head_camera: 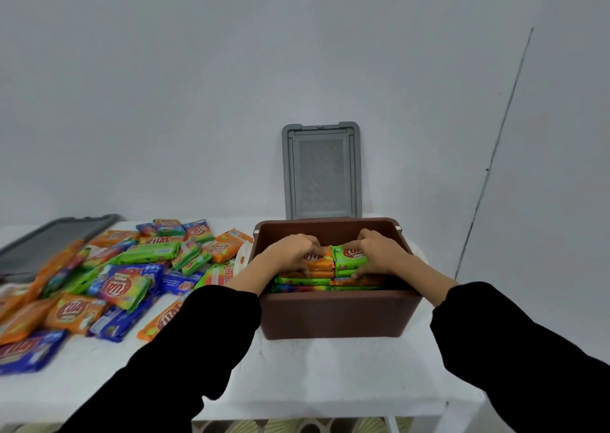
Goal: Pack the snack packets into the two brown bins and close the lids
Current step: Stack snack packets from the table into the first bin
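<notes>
The brown bin (333,317) stands at the middle of the desk (313,376), partly filled with two side-by-side stacks of snack packets. The left hand (290,251) curls over the top orange packet (318,262) and the right hand (379,251) grips the top green packet (350,257), seemingly settling them. Its grey lid (321,172) leans on the wall just behind, not yet on. A large heap of loose packets (122,284) remains to the left, with a second lid (49,238) at the far left. No second bin is in view, so I judge well over half the work remains.
</notes>
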